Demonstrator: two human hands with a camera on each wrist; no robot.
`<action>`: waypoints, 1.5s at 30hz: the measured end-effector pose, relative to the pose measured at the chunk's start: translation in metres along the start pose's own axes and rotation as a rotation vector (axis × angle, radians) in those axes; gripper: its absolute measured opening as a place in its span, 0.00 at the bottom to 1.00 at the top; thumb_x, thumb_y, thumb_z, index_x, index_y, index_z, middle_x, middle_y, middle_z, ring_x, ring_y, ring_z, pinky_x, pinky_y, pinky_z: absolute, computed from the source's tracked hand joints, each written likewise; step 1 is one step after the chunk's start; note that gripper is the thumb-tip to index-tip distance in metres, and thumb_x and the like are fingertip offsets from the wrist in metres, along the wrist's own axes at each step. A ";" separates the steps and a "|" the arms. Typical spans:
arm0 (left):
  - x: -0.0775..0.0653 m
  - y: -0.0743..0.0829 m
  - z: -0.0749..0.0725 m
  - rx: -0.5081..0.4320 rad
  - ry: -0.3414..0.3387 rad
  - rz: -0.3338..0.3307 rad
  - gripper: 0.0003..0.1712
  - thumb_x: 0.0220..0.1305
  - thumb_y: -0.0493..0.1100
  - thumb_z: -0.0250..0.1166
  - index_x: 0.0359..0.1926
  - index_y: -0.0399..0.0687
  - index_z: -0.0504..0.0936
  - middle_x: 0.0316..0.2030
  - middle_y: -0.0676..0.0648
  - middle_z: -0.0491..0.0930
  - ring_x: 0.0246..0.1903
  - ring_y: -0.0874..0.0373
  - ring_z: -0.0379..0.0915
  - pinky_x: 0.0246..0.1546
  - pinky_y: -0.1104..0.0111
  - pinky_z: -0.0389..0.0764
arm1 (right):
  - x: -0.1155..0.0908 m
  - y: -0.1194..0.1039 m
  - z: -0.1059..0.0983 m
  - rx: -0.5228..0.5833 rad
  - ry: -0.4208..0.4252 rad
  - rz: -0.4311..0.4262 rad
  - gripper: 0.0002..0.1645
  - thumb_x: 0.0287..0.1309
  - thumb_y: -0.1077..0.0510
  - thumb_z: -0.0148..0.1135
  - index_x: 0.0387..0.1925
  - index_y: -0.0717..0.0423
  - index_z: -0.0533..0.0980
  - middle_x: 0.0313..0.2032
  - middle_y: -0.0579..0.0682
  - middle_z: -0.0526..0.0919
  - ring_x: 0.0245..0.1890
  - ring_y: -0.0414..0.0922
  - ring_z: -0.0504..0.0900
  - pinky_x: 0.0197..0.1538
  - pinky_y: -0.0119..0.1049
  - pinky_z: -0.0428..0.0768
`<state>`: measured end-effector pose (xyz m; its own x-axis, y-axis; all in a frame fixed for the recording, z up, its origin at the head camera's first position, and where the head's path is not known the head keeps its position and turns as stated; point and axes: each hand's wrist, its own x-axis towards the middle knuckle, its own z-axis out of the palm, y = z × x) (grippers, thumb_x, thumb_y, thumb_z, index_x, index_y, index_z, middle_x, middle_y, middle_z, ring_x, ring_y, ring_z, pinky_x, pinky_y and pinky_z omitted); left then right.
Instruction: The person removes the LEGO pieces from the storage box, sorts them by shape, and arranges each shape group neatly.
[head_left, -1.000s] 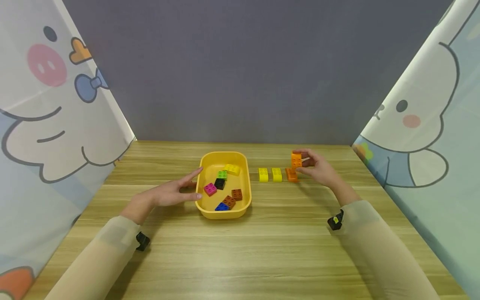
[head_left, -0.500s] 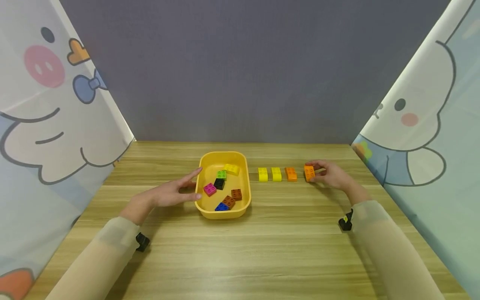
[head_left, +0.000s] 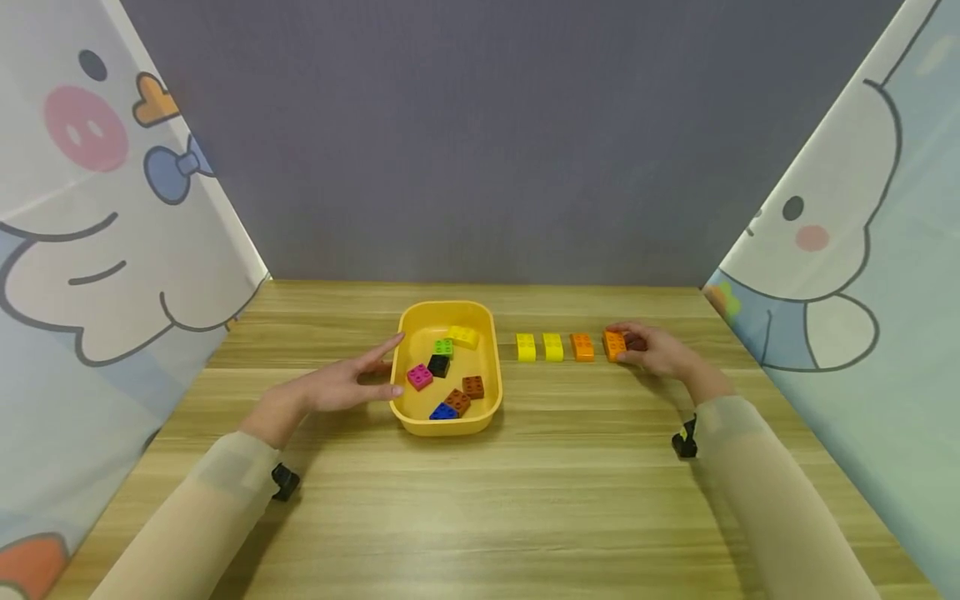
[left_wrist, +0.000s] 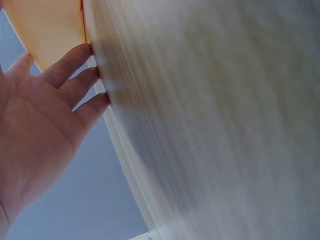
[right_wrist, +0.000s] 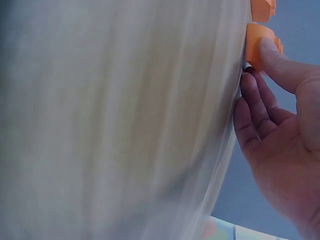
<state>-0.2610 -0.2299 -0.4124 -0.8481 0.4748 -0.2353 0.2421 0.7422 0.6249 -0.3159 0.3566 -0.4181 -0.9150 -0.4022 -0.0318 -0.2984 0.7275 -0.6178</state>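
Observation:
My left hand [head_left: 337, 386] is at the left side of the yellow tray [head_left: 497, 400], its fingers spread and fairly straight, fingertips right at the rim. In the left wrist view the palm of that hand [left_wrist: 42, 115] shows beside the tray wall [left_wrist: 52, 27]. My right hand [head_left: 656, 352] pinches an orange toy brick [head_left: 614, 345] at the right end of a row on the table. The thumb lies on the near side of that brick [right_wrist: 255, 42] in the right wrist view. Left of it stand another orange brick [head_left: 582, 347] and two yellow bricks [head_left: 526, 347] [head_left: 552, 347].
Inside the tray lie a yellow brick [head_left: 462, 337], a green one [head_left: 443, 347], a black one [head_left: 438, 365], a pink one [head_left: 420, 377], two brown ones [head_left: 473, 387] [head_left: 457, 402] and a blue one [head_left: 444, 412]. A grey panel [head_left: 480, 167] stands behind the wooden table [head_left: 480, 508].
My right hand has brought the orange brick from above the other orange one down to the table on its right, then shifted it slightly left. My left hand has stayed at the tray.

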 end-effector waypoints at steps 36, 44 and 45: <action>0.000 -0.002 0.000 -0.018 0.000 0.015 0.58 0.72 0.76 0.64 0.89 0.83 0.37 0.83 0.36 0.65 0.83 0.27 0.56 0.79 0.22 0.49 | -0.003 -0.008 -0.006 0.027 -0.009 0.003 0.37 0.77 0.63 0.66 0.80 0.67 0.64 0.62 0.75 0.76 0.59 0.68 0.84 0.53 0.45 0.84; 0.000 -0.001 0.000 -0.013 0.004 0.018 0.58 0.73 0.75 0.64 0.89 0.81 0.37 0.83 0.35 0.65 0.82 0.27 0.57 0.79 0.22 0.50 | 0.004 -0.029 -0.006 -0.020 0.094 -0.040 0.32 0.79 0.59 0.65 0.78 0.60 0.71 0.66 0.72 0.78 0.55 0.60 0.83 0.55 0.49 0.82; -0.001 -0.001 0.000 -0.015 0.004 0.017 0.59 0.73 0.75 0.64 0.89 0.80 0.37 0.83 0.35 0.65 0.82 0.27 0.57 0.79 0.22 0.50 | 0.007 -0.034 -0.004 -0.016 0.103 -0.047 0.31 0.80 0.59 0.64 0.78 0.60 0.71 0.66 0.71 0.79 0.55 0.60 0.82 0.56 0.50 0.82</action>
<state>-0.2607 -0.2308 -0.4124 -0.8457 0.4856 -0.2212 0.2497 0.7265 0.6402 -0.3132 0.3316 -0.3942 -0.9225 -0.3778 0.0785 -0.3455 0.7183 -0.6039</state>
